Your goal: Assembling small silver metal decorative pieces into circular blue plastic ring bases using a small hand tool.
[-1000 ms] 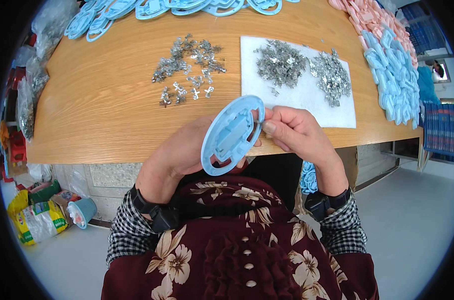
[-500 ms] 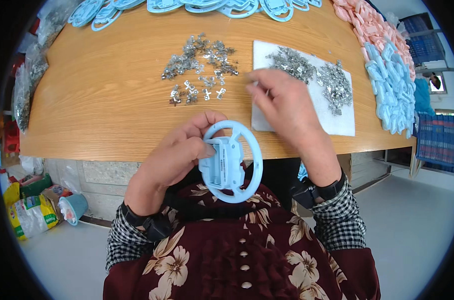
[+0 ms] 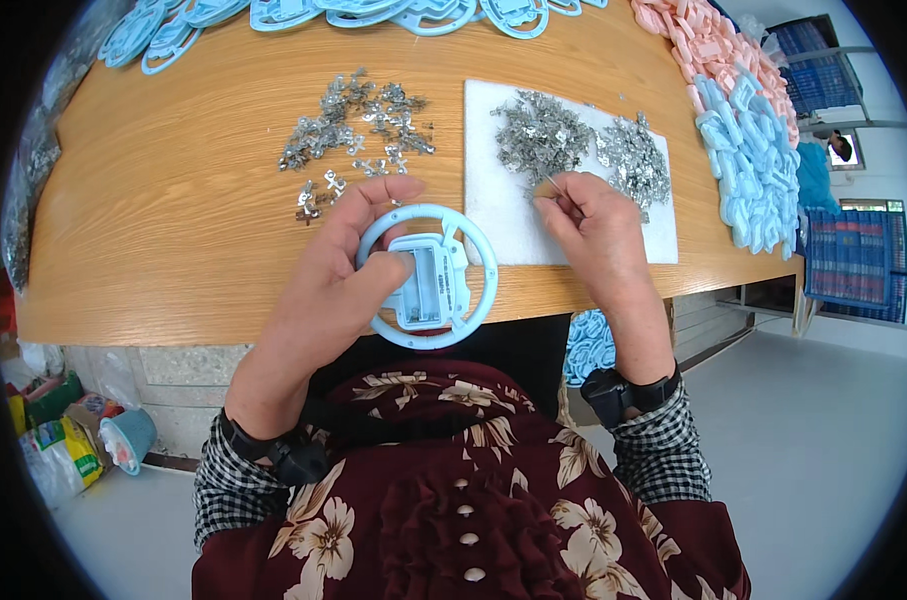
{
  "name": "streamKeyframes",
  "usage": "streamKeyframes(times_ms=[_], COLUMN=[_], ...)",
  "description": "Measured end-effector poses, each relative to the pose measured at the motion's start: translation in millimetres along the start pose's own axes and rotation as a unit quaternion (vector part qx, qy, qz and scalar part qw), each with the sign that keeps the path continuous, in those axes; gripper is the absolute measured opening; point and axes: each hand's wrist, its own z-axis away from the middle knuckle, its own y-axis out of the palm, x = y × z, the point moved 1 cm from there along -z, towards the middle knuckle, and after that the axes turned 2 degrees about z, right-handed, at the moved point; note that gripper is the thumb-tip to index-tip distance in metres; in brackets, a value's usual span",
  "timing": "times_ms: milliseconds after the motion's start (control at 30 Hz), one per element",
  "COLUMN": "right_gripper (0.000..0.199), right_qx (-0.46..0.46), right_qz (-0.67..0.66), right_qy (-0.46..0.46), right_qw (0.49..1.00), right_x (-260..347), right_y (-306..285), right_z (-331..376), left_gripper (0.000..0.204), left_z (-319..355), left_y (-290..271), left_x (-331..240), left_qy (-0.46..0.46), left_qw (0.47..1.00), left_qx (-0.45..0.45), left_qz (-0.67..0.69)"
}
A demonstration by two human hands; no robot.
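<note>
My left hand [image 3: 323, 280] grips a light blue toy steering wheel [image 3: 451, 280] by its left side, thumb at the edge of the box-shaped compartment in its middle. The wheel is held over the near table edge, with the open compartment facing up toward me. Small details at the compartment's lower end are too fine to tell. Over the near part of a white foam pad [image 3: 493, 225], my right hand [image 3: 608, 235] pinches a small thin metal piece [image 3: 555, 184] between thumb and fingers. Behind that hand lies a heap of small metal clips [image 3: 543, 135].
A second metal heap [image 3: 635, 165] shares the pad. Loose metal contact plates [image 3: 338, 125] are scattered left of it. Blue steering wheels [image 3: 313, 12] line the far edge. Blue plastic parts [image 3: 748, 180] and pink ones [image 3: 708, 45] are piled at right.
My right hand has moved from the pad's left edge to its near middle, with fingers pinched. The wheel has turned to show more of its face. The whole view has shifted slightly.
</note>
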Motion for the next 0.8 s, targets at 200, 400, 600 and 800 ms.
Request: streamKeyframes(times_ms=[200, 400, 600, 800], right_gripper=[0.011, 0.024, 0.014, 0.026], right_qx=[0.025, 0.082, 0.089, 0.159], right_qz=[-0.058, -0.148, -0.168, -0.062], right_qy=[0.049, 0.093, 0.054, -0.032], right_qw=[0.997, 0.981, 0.98, 0.985], right_x=[-2, 6, 20, 34], right_y=[-2, -22, -23, -38], right_z=[1, 3, -9, -15], left_gripper=[0.033, 0.024, 0.021, 0.019], left_z=[-2, -13, -28, -44], left_y=[0, 10, 21, 43], left_x=[2, -1, 3, -11], left_qy=[-0.008, -0.053, -0.008, 0.02], left_qw=[1.0, 0.998, 0.997, 0.965], left_qx=[0.004, 0.001, 0.009, 0.069], left_qz=[-0.019, 0.036, -0.077, -0.253])
